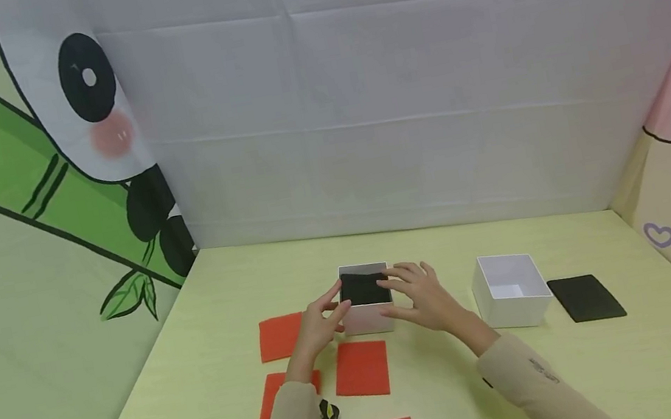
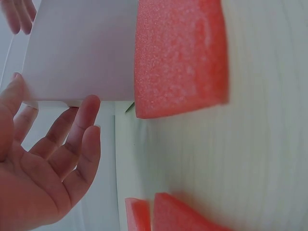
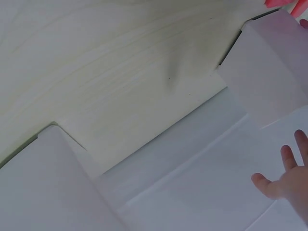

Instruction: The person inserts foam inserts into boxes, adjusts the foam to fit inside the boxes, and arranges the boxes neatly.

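A white open-topped box [image 1: 368,320] stands near the middle of the table. A black square sheet [image 1: 363,288] lies in its opening, though how deep it sits I cannot tell. My left hand [image 1: 316,327] is at the box's left side, fingers spread and loosely bent. In the left wrist view, the fingertips of that hand [image 2: 53,163] lie along the edge of the box [image 2: 82,53]. On the other side, my right hand [image 1: 424,299] has its fingers spread by the box's right rim. The right wrist view shows this hand [image 3: 293,180] apart from the box [image 3: 264,72].
Several red squares, one of them a near red square [image 1: 361,370], lie left of and in front of the box. A second white box [image 1: 508,310] stands to the right, beside another black square [image 1: 587,298]. A small black object [image 1: 329,416] shows by the left sleeve.
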{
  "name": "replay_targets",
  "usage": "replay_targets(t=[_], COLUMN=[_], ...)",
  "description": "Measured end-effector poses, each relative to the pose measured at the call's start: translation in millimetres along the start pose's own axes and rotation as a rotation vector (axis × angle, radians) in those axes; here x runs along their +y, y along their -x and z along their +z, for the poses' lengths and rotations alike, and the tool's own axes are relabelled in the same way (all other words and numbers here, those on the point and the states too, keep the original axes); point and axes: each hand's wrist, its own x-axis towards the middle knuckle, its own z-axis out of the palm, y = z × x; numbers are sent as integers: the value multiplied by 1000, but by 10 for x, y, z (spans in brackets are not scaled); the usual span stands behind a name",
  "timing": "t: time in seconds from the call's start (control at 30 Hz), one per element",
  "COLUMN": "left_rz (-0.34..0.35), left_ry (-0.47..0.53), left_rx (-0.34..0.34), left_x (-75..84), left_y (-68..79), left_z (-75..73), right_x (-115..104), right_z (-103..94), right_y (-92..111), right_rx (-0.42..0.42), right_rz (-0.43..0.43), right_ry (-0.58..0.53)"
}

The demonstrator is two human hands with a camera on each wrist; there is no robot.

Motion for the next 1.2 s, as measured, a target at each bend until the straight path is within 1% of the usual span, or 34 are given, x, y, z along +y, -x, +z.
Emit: replay_targets(t=[0.2, 0.43, 0.7, 1.0, 1.2], left_rz=[-18, -32, -33, -49, -43], left_ry=[-3, 11, 21, 21, 16], left_rx=[-2, -1, 8, 10, 10], left_x=[9, 85, 159, 171, 156], left_y=[-4, -26, -67, -61, -62], left_z=[-8, 39, 92, 91, 92], right_x=[-3, 44, 118, 116, 96], right_z=[-68, -225, -375, -435, -492], right_y=[71, 151, 234, 376, 456], right_rx=[18, 14, 2, 14, 28], right_rz=[10, 7, 3, -3, -21], right_ry=[-21, -69, -89, -123, -128])
